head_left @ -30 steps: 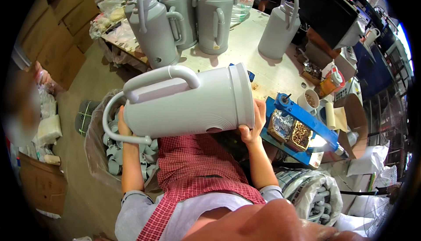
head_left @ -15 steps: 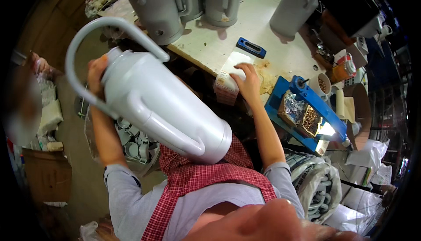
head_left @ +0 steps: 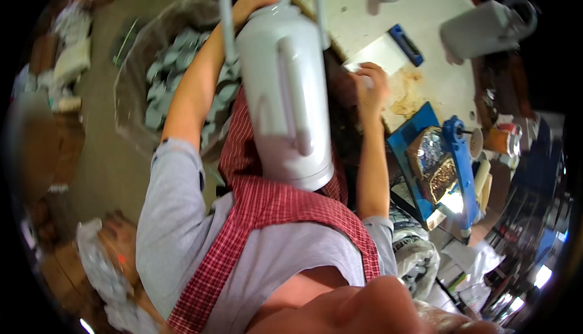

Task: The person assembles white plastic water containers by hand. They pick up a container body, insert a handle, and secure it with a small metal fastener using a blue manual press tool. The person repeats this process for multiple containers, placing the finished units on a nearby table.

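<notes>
A large light-grey vacuum jug (head_left: 288,91) with a carrying loop and a side handle stands in front of my body, its base against my red checked apron (head_left: 291,203). My left hand (head_left: 258,3) is closed on its neck at the top, partly hidden behind the loop. My right hand (head_left: 371,88) is closed at the table's near edge, fingers curled in a pinch beside a white label strip (head_left: 382,56). A small whitish bit shows by the fingers, too blurred to name. A blue bar (head_left: 405,45) lies across the strip's far end.
More grey jugs stand on the white table (head_left: 440,82), one (head_left: 486,30) at the right. A blue metal press-like device (head_left: 460,170) and small boxes of pellets (head_left: 441,179) sit at the right. Left of me is a lined bin (head_left: 130,100) of grey plastic parts.
The jug has turned from slanting to nearly upright in view, and my left hand has moved right with it. My right hand has gone from flat on the label strip to a pinch.
</notes>
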Available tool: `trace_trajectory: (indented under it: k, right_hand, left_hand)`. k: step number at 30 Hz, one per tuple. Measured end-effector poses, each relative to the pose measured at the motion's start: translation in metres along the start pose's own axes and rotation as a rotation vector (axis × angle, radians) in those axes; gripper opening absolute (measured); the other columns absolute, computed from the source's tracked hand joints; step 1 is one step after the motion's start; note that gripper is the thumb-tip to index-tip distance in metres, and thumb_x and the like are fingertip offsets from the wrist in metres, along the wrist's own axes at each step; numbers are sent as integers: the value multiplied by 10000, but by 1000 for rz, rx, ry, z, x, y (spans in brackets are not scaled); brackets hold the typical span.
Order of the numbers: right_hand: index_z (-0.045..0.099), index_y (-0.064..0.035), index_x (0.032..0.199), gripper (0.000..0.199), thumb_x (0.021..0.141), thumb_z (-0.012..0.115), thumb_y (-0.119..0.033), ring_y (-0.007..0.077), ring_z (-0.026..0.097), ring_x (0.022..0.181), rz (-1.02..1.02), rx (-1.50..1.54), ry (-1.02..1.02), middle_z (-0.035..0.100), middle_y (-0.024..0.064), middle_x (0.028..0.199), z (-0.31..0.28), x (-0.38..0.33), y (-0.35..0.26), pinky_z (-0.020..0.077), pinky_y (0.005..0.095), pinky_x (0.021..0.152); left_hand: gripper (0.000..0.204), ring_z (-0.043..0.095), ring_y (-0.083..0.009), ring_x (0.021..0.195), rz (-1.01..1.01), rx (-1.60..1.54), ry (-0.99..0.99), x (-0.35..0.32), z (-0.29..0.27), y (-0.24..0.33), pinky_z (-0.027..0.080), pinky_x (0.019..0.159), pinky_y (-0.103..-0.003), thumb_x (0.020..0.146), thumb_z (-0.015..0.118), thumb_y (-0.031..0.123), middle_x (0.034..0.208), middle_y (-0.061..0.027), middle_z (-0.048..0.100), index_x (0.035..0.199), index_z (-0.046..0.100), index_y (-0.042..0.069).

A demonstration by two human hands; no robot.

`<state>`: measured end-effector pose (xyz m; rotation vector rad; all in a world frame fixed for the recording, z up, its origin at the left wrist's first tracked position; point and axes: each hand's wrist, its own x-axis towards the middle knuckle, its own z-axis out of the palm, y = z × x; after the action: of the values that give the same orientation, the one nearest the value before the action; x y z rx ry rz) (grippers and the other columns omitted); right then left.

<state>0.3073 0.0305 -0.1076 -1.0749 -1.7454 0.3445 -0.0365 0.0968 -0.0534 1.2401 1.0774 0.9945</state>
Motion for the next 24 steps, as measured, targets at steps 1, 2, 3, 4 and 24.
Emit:
trace_trajectory:
  k: [1, 2, 3, 4, 24]
  right_hand:
    - [644, -4, 828, 121, 741, 726, 15, 279, 631, 863, 83, 95, -15, 657, 125, 952, -27, -3, -37, 493, 339, 785]
    - [635, 7, 832, 127, 746, 713, 58, 228, 628, 866, 196, 130, -91, 657, 107, 916, -57, -9, -71, 491, 307, 791]
    - [627, 20, 808, 128, 733, 707, 85, 203, 623, 859, 463, 496, -208, 650, 95, 888, -76, -23, -95, 494, 310, 788]
    - [623, 23, 804, 151, 717, 709, 110, 191, 616, 849, 447, 610, -356, 647, 98, 870, -96, -36, -106, 498, 318, 793]
    - [590, 26, 988, 308, 735, 765, 33, 76, 652, 730, 759, 573, -646, 708, 70, 791, -68, -83, -132, 490, 220, 695]
  left_hand:
    - [343, 596, -85, 696, -4, -36, 12, 2, 11, 5, 482, 625, -270, 935, 605, 359, 776, -18, 659, 841, 697, 42]
    - [342, 597, -89, 703, -4, -21, -26, 10, 5, -6, 482, 630, -271, 931, 611, 360, 781, -23, 660, 846, 699, 40]
    - [342, 599, -92, 711, -4, 5, -32, 5, -13, -16, 482, 634, -271, 927, 617, 361, 786, -27, 661, 851, 701, 39]
    - [335, 604, -89, 723, 63, 68, -16, 4, -16, -19, 477, 657, -259, 937, 602, 330, 786, -27, 669, 863, 704, 20]
    - [261, 556, -73, 649, 190, 68, -32, 4, 6, -3, 428, 611, -237, 936, 588, 215, 710, 4, 630, 763, 680, 42]
